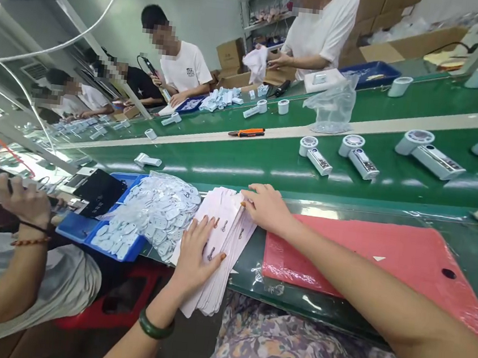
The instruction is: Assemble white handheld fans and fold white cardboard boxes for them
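Observation:
A thick stack of white printed sheets (221, 245) lies fanned out, with its near end sticking out past the table edge. Small brown and grey figures are printed on the top sheets. My left hand (197, 254) rests on the left side of the stack, fingers spread and thumb apart. At the far right corner of the stack is my right hand (267, 207), its fingers apart and touching the sheets' edge. Beside the stack on the left, a clear bag of pale blue plastic pieces (168, 206) leans over a blue tray (135, 250).
A red mat (321, 250) lies to the right. Beyond it, a green conveyor belt (232, 158) carries pale blue handheld devices (358, 156) and orange-handled pliers (247, 132). A co-worker's raised hand (23, 202) is close on the left. Other people work across the belt.

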Demonstrator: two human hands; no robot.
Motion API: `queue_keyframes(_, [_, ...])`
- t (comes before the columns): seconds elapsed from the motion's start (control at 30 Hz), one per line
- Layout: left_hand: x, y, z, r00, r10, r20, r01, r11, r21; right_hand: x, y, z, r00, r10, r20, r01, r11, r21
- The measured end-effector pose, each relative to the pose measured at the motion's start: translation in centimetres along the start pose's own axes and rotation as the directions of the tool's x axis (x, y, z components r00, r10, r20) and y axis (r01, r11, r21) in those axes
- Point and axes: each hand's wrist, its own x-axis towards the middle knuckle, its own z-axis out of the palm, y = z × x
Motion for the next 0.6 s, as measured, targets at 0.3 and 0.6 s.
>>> queue_keyframes(0.3, [-1.7,3.6,-0.3,0.923,0.385,0.024,-0.385,0.923,-0.01,-4.7,2.0,-1.4,0.933,0.195,0.304,-0.358,0.598,0.717])
queue_keyframes(0.6, [3.1,2.6,-2.1,0.955,0.284,0.088,-0.271,0.953,-0.134,-16.1,4.4,-2.3,0.972,0.098,0.212,-0.228,0.214,0.95])
